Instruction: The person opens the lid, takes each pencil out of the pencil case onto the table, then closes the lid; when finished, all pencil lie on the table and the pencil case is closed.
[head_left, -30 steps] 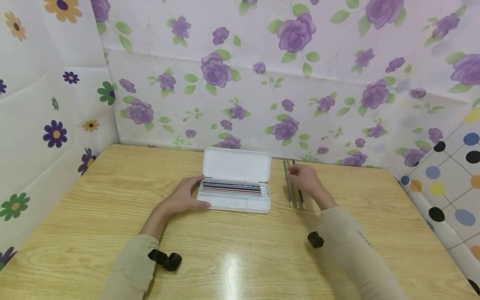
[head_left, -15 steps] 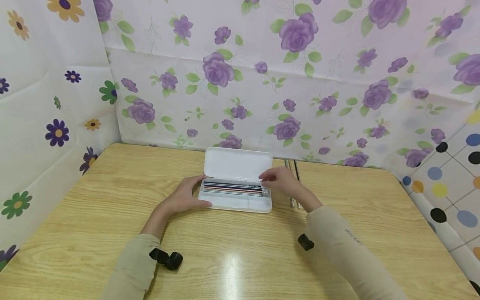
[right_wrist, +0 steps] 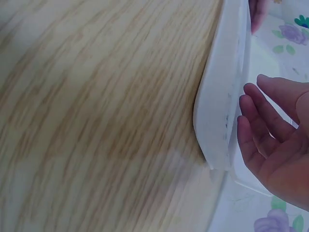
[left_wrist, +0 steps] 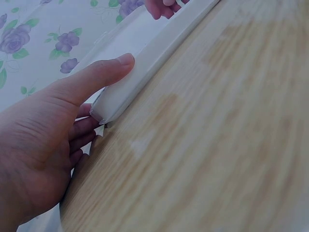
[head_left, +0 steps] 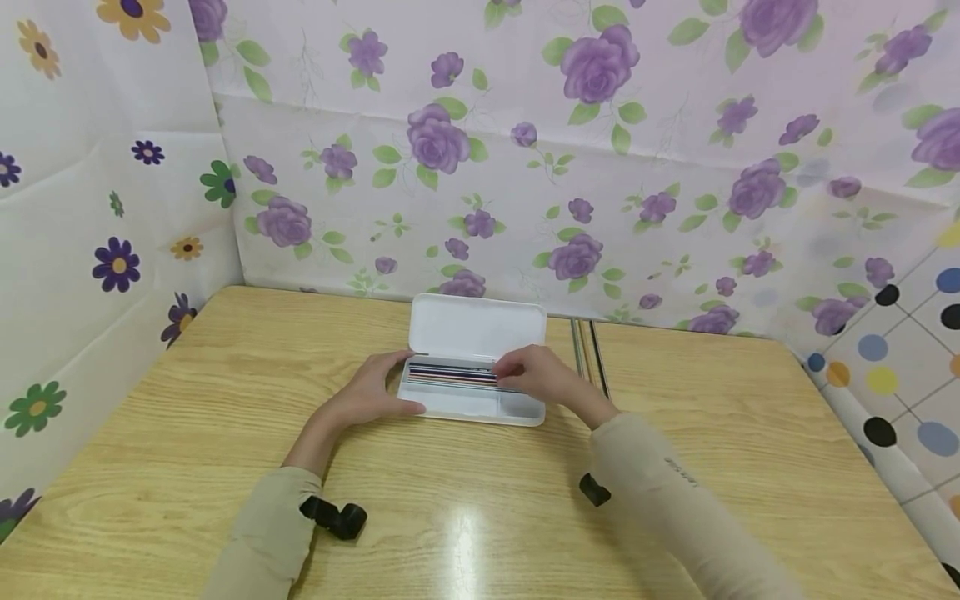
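Observation:
A white pencil case [head_left: 457, 406] lies on the table with its lid [head_left: 476, 325] raised at the back. Several pencils [head_left: 450, 375] lie side by side in its rear compartment. My left hand [head_left: 365, 392] holds the case's left end, thumb on the front wall [left_wrist: 145, 65] and fingers round behind the corner. Over the right part of the case is my right hand [head_left: 536, 373], its fingertips at the pencils and covering their right ends. In the right wrist view its fingers [right_wrist: 260, 123] are loosely bent, with no pencil visible between them.
Three loose pencils [head_left: 585, 346] lie on the wooden table [head_left: 450, 475], right of the case, pointing toward the back edge. Floral sheeting [head_left: 510, 192] hangs just behind the table. Patterned sheets stand at both sides.
My right hand has moved left from the loose pencils to the case, then further in over the pencils inside. The three loose pencils stay on the table. My left hand keeps its place.

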A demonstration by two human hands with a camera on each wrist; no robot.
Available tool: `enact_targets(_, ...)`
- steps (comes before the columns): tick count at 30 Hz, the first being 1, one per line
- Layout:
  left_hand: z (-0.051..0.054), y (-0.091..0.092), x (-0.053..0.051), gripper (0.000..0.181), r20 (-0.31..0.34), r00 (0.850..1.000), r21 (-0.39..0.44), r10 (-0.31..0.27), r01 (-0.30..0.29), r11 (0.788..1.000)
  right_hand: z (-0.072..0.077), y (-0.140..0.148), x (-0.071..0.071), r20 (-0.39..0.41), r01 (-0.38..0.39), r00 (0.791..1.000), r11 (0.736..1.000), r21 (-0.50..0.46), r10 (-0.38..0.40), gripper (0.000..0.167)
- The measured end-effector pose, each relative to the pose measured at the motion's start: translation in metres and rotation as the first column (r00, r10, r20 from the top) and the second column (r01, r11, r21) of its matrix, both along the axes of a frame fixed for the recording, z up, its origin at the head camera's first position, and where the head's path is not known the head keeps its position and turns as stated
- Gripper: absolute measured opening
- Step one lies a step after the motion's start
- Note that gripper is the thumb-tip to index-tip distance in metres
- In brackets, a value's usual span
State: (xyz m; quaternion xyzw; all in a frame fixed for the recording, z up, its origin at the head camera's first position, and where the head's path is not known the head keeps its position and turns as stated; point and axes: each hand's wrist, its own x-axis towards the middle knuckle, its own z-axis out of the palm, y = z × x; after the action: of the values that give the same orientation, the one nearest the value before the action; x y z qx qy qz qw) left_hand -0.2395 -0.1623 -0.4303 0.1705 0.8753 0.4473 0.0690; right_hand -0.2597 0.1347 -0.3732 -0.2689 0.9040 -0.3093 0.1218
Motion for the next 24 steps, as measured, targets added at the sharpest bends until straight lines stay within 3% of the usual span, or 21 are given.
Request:
enact_targets(9, 0.001, 0.000, 0.002, 0.093, 0.001, 1.000, -0.002, -0.004, 0.004, 1.000, -0.007, -0.010, 0.001, 0.037, -0.029, 0.999, 1.000, -0.010, 0.030, 0.018)
enact_targets(24, 0.001, 0.000, 0.001, 0.094, -0.008, 1.000, -0.011, -0.001, 0.001, 1.000, -0.012, -0.029, -0.001, -0.008, -0.062, 0.998, 0.996, 0.061, 0.062, 0.013)
